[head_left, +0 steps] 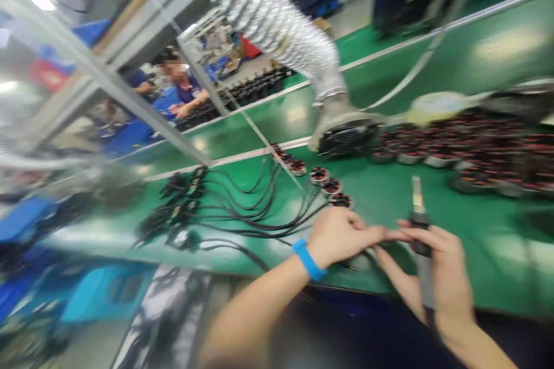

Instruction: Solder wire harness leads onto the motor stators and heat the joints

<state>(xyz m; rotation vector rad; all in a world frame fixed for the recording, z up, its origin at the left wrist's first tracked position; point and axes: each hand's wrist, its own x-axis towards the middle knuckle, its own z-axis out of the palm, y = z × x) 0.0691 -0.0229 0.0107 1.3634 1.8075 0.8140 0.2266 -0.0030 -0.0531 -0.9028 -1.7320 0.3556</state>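
Note:
My right hand (450, 277) is closed on a soldering iron (424, 271), its metal tip pointing up and away from me. My left hand (341, 233), with a blue band at the wrist, is closed, and its fingertips meet those of the right hand. Whatever the left fingers pinch is too small and blurred to name. Dark cables (259, 222) run from the left toward the left hand. Just beyond that hand are several small round motor-like parts (330, 186) with black and copper-coloured centres.
A silver flexible duct (298, 40) ends in a hood (346, 130) above the green bench (381, 184). Many similar round parts (480, 144) crowd the right side. Cable bundles with connectors (182, 202) lie left. A person (186, 92) sits beyond the metal frame (142, 104).

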